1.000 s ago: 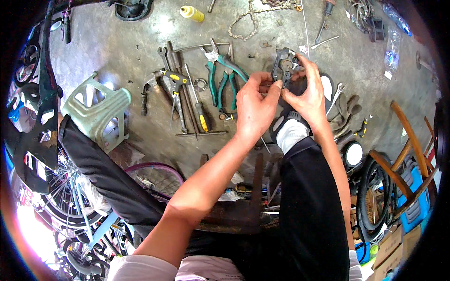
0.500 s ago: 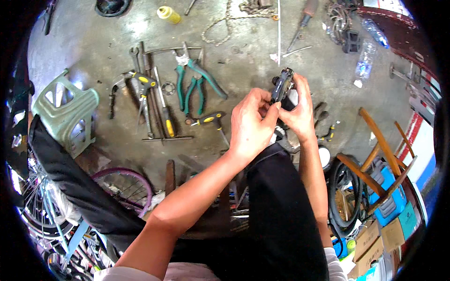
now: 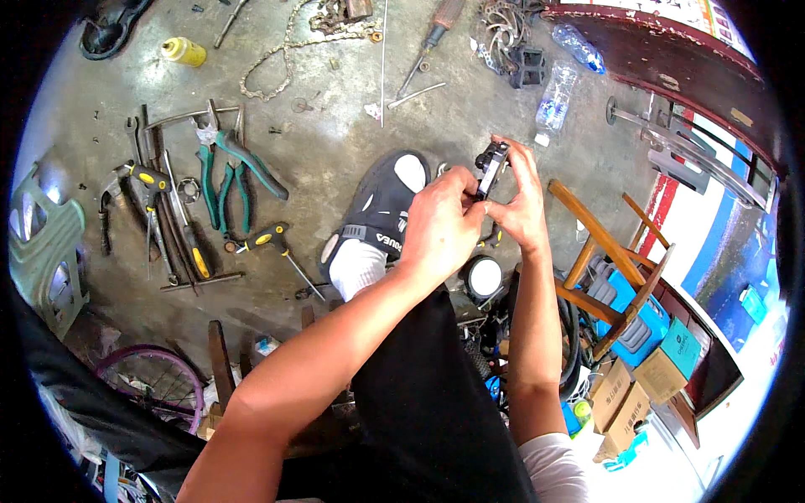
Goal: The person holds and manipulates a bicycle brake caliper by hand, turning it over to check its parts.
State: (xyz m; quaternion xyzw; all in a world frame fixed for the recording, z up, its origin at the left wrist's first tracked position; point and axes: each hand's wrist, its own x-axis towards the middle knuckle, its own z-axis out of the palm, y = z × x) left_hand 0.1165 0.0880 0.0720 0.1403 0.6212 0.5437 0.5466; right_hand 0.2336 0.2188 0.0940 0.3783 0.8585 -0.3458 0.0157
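A small black and silver mechanical part [image 3: 491, 165], perhaps a bicycle derailleur, is held up in front of me between both hands. My left hand [image 3: 438, 225] is closed, its thumb and fingertips pinching the lower end of the part. My right hand [image 3: 524, 197] wraps round the other side, with its fingers behind the upper end and its thumb near the left thumb. The fingers hide much of the part. Below and left of the hands is my foot in a black shoe [image 3: 369, 205] with a white sock.
Green-handled pliers [image 3: 255, 166], a yellow-and-black T-handle wrench [image 3: 270, 237] and several other tools lie left on the concrete floor. Farther off are a chain [image 3: 281, 88], a screwdriver [image 3: 434, 38] and a plastic bottle [image 3: 558, 96]. A wooden frame [image 3: 604, 228] stands right, near cardboard boxes [image 3: 625, 419].
My view has swung right, so the floor tools appear farther left and my shoe now shows. Both hands still hold the part, now tilted somewhat differently.
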